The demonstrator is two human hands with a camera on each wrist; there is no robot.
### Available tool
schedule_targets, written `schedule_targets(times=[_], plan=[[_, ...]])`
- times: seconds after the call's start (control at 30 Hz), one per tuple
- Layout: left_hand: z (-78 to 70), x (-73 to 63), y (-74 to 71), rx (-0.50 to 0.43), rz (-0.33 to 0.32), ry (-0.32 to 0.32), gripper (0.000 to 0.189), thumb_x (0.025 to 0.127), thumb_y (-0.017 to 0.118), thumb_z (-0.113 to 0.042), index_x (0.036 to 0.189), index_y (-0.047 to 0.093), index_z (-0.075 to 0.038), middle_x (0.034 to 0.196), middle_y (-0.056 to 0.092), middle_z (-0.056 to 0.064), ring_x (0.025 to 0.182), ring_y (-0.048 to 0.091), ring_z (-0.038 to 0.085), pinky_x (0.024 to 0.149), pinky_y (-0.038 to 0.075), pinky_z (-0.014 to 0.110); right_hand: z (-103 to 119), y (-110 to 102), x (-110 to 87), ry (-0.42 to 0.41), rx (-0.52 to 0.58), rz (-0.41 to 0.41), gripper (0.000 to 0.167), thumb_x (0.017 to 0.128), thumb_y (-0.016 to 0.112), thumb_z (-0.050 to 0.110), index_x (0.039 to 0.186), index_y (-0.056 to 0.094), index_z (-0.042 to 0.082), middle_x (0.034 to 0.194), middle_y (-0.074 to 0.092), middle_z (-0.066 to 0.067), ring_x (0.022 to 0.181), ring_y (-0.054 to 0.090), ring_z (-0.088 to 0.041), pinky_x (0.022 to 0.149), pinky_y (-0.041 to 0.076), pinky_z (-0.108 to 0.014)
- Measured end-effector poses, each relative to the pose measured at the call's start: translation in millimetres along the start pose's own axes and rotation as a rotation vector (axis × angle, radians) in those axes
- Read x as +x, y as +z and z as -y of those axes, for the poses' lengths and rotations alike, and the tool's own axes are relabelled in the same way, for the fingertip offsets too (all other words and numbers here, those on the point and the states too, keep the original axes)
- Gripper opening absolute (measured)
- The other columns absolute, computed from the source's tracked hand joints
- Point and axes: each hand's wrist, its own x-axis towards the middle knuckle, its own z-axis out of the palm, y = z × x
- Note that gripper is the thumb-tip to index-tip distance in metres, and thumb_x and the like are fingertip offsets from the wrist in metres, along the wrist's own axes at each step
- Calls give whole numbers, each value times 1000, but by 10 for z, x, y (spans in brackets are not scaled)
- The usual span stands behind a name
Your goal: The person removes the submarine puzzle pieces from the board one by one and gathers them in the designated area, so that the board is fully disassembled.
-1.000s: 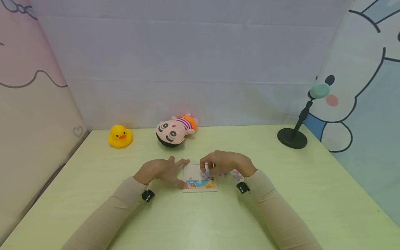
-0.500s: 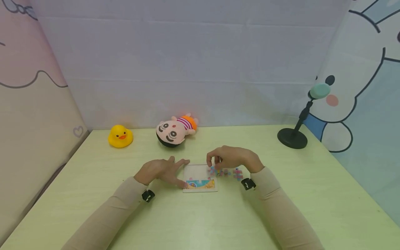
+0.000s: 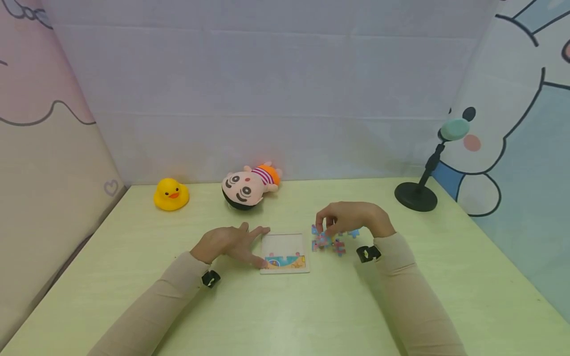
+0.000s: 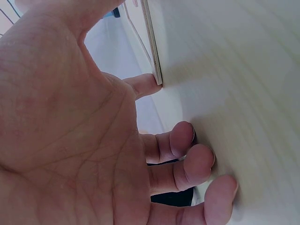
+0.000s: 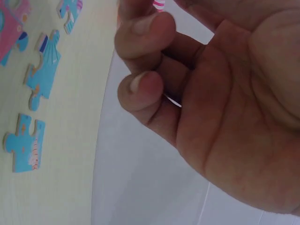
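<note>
A square puzzle tray (image 3: 284,244) lies on the table, its lower strip filled with a joined beach-scene picture and its upper part bare. My left hand (image 3: 231,243) is spread at the tray's left side; in the left wrist view a fingertip (image 4: 152,85) touches the tray's corner. To the right of the tray, my right hand (image 3: 349,217) pinches a pink-and-blue jigsaw piece (image 3: 322,240) just over other loose pieces. The pinching fingertips are out of the right wrist view, where blue pieces (image 5: 44,70) and a pink piece (image 5: 9,28) show beside the hand.
At the back of the table sit a yellow rubber duck (image 3: 171,195) and a plush doll (image 3: 250,186) lying on its side. A black stand with a green head (image 3: 416,196) is at the back right. A pale cloth wall (image 3: 285,99) closes off the rear.
The right hand has moved right, from over the tray to the loose pieces, carrying the jigsaw piece along. My left hand stays at the tray's edge.
</note>
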Motion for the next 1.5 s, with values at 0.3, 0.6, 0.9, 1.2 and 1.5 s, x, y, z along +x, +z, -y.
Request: schedule_targets(times=[0.3, 0.6, 0.9, 1.2, 1.5], plan=[[13, 6, 16, -1, -7, 10, 96, 81, 63, -74, 158, 24, -33, 148, 37, 23, 104, 56, 36, 87, 47, 55, -213, -56, -104, 10, 86, 47, 9, 96, 63, 3, 103, 67, 8, 83, 63, -3, 67, 54, -22, 69, 48, -39], [8, 3, 0, -4, 6, 10, 96, 82, 63, -74, 158, 22, -33, 147, 37, 23, 105, 55, 37, 87, 47, 55, -303, -70, -176, 90, 146, 78, 9, 94, 64, 3, 100, 67, 10, 77, 58, 0, 62, 47, -16, 55, 34, -25], [9, 17, -3, -11, -1, 12, 95, 81, 64, -73, 158, 24, -33, 146, 38, 23, 105, 55, 37, 86, 47, 54, -459, -74, -239, 122, 186, 133, 11, 94, 64, 3, 104, 67, 6, 71, 53, 2, 58, 42, -11, 56, 35, -25], [10, 27, -2, -2, -1, 11, 96, 81, 63, -74, 158, 24, -32, 145, 39, 23, 103, 56, 36, 87, 47, 55, -527, -72, -289, 187, 216, 169, 13, 93, 66, 4, 106, 68, 2, 69, 51, 3, 53, 35, -8, 53, 29, -24], [4, 21, -4, -9, 0, 11, 97, 81, 64, -74, 158, 24, -31, 144, 39, 24, 102, 57, 37, 88, 47, 57, -573, -59, -264, 216, 214, 181, 13, 92, 66, 2, 105, 67, 0, 70, 53, 4, 54, 37, -8, 52, 28, -23]])
